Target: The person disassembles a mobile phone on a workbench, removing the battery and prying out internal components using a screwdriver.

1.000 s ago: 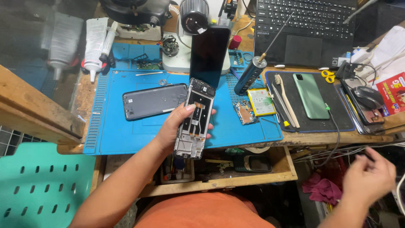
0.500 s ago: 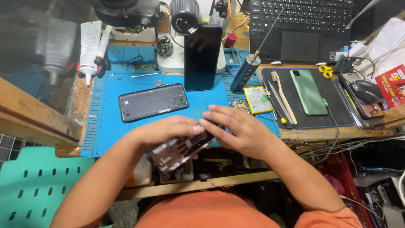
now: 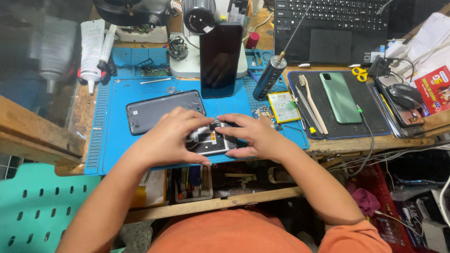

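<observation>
On blue silicone work mat, left hand and right hand both grip opened grey phone frame.

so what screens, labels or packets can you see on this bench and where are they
Phone screen panel: propped upright against the microscope base, tall black rectangle, dark.
Laptop: far edge of the bench, right of centre; only its black keyboard and trackpad show.
Battery label: flat on the blue mat, right of the hands; yellow-white rectangle.
Printed packet: far right edge, red with yellow.
White tube: far left, lying flat, grey print.
</observation>
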